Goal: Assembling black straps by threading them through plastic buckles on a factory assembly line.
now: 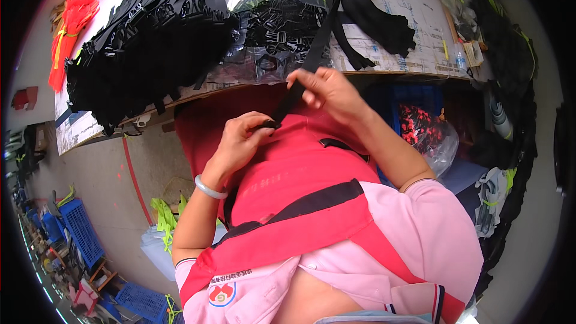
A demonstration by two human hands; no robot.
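Note:
A black webbing strap (288,103) runs from the worktable down between my two hands, in front of my red apron. My right hand (335,95) is closed round the strap near the table edge, thumb and fingers pressed on it. Lower and to the left, my left hand (237,139) pinches the strap's lower end. A small dark piece shows at those fingertips; its kind cannot be made out. Just beyond my hands lies a transparent plastic bag (277,18) full of black plastic buckles.
On the worktable (435,27), a large heap of black straps (150,48) overhangs the front edge at left. More black straps (378,21) lie right of the bag. An orange-red bundle (73,30) sits far left. Below the table at right is a bag of red-and-black pieces (423,132).

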